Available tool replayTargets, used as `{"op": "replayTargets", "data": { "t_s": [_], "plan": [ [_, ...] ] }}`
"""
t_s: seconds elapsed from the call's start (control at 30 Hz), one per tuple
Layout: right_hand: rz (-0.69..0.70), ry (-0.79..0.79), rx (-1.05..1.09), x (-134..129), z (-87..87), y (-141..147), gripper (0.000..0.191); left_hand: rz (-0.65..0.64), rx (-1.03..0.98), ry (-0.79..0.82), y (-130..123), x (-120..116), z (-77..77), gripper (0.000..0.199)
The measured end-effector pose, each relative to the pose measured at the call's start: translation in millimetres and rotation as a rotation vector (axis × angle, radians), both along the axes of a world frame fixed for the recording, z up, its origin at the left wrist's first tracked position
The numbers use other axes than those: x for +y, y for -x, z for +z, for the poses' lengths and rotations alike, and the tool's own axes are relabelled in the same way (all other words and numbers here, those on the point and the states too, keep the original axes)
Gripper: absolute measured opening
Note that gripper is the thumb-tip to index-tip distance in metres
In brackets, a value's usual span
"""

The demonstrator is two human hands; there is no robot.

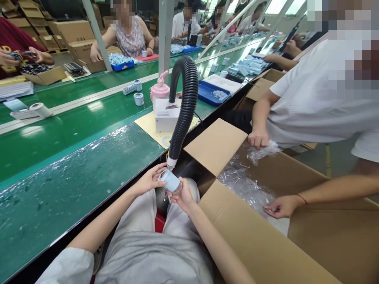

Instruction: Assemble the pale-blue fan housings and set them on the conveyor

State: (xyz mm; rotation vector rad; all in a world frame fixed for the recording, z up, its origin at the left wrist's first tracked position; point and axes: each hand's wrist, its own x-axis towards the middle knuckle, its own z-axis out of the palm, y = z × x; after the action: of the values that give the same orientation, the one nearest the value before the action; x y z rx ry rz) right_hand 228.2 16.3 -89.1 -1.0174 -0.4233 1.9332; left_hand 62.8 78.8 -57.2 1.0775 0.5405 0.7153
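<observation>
The belt (112, 104) is green, the cylinder (171, 180) pale blue, the hose (189, 90) black, the cup (160, 90) pink

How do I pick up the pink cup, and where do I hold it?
Probably from the left, around the pink cup's wide, round upper part: the white box blocks its front, and the black hose arches close on the right. The top piece looks too thin.

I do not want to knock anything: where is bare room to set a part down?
The near green bench looks bare left of the yellow sheet, between the bench's front edge and the belt. Crowded: the white box, pink-lidded cup and blue tray stand close together.
</observation>
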Motion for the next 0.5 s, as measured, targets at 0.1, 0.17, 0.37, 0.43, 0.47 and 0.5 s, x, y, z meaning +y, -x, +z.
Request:
{"op": "replayTargets", "data": {
  "t_s": [0.1, 0.17, 0.37, 0.43, 0.47, 0.5],
  "plan": [
    [-0.005, 0.004, 0.008, 4.8, 1.7, -1.2, 0.061, -0.004, 0.021, -0.017, 0.2, 3.5, 4.9, 0.086],
    [0.000, 0.012, 0.009, 6.6, 4.3, -1.8, 0.061, -0.003, 0.037, -0.026, 1.2, 4.1, 7.1, 0.086],
    [0.036, 0.038, -0.006, 7.3, 14.3, -2.1, 0.064, -0.007, 0.103, -0.063, 6.6, 3.0, 11.1, 0.081],
    [0.064, 0.050, -0.010, 4.3, 19.0, -3.3, 0.062, -0.017, 0.134, -0.079, 11.4, -1.1, 14.2, 0.076],
    [0.087, 0.060, -0.011, 2.0, 21.9, -4.4, 0.062, -0.026, 0.152, -0.088, 14.5, -4.4, 16.5, 0.074],
    [0.119, 0.073, -0.011, -0.9, 25.2, -5.8, 0.062, -0.038, 0.172, -0.098, 17.7, -8.5, 19.4, 0.072]
  ]
}}
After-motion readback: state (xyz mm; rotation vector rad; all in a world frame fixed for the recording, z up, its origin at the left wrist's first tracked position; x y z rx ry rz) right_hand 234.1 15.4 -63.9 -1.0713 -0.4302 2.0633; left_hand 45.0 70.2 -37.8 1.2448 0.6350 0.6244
